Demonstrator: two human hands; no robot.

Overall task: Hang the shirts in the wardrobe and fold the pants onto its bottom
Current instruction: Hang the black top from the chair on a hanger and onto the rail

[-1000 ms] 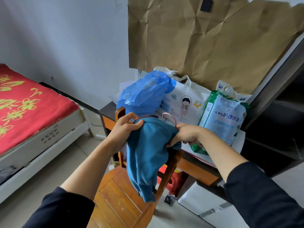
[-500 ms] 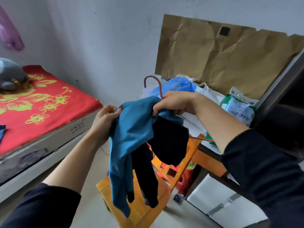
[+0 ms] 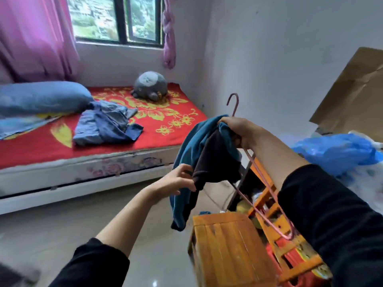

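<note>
A teal shirt (image 3: 193, 141) with a dark lining hangs bunched in mid-air over the floor. My right hand (image 3: 238, 131) is closed on its top together with a pink hanger (image 3: 263, 183), whose hook sticks up above the fist. Lower down, my left hand (image 3: 178, 181) pinches a dark fold of the same shirt. A heap of blue and denim clothes (image 3: 107, 123) lies on the red flowered bed (image 3: 161, 121) to the left. The wardrobe is out of view.
A wooden chair (image 3: 228, 245) stands right below the shirt. A blue plastic bag (image 3: 335, 152) and brown cardboard (image 3: 352, 96) are at the right. A blue pillow (image 3: 41, 98) and grey plush toy (image 3: 150, 85) lie on the bed. Grey tiled floor (image 3: 62, 224) stretches left.
The view has swung left toward the bed and window. My right hand still holds shirt and hanger; my left hand dropped from the shirt's top to a lower dark fold.
</note>
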